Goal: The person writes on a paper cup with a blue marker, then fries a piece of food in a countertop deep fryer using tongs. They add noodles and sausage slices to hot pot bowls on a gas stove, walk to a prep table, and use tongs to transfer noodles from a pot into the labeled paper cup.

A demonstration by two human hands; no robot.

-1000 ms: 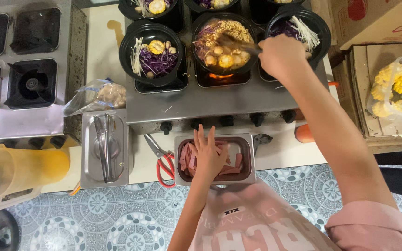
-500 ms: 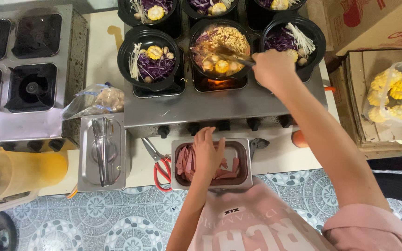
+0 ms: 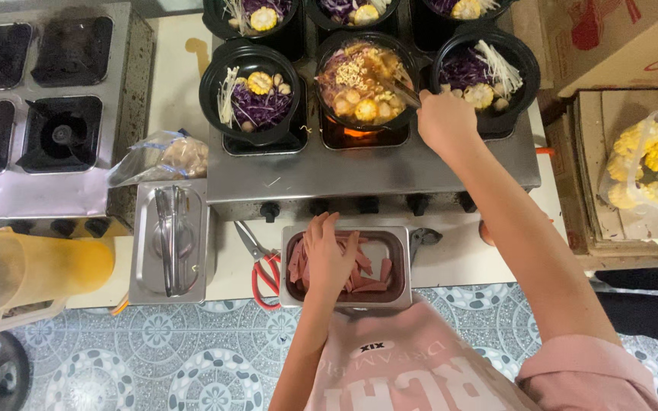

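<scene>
My left hand (image 3: 327, 257) reaches into a small steel tray (image 3: 401, 262) of pink sliced meat (image 3: 363, 278), fingers spread over the slices. My right hand (image 3: 445, 120) grips a utensil (image 3: 399, 85) whose tip is in the middle black pot (image 3: 361, 76), which holds broth, noodles and corn and sits over a lit burner (image 3: 359, 134). A black bowl (image 3: 250, 91) with purple cabbage, mushrooms and corn stands to its left, and a similar bowl (image 3: 487, 72) to its right.
Red-handled scissors (image 3: 262, 268) lie left of the meat tray. A lidded steel container with tongs (image 3: 170, 240), a plastic bag of food (image 3: 167, 156), a yellow jug (image 3: 28, 268), a second stove (image 3: 39, 99) and a tub of corn pieces (image 3: 649, 164) surround the cooker.
The view has shifted so the pots sit lower in frame. My right hand has drawn slightly toward me at the middle pot; my left hand stays in the meat tray.
</scene>
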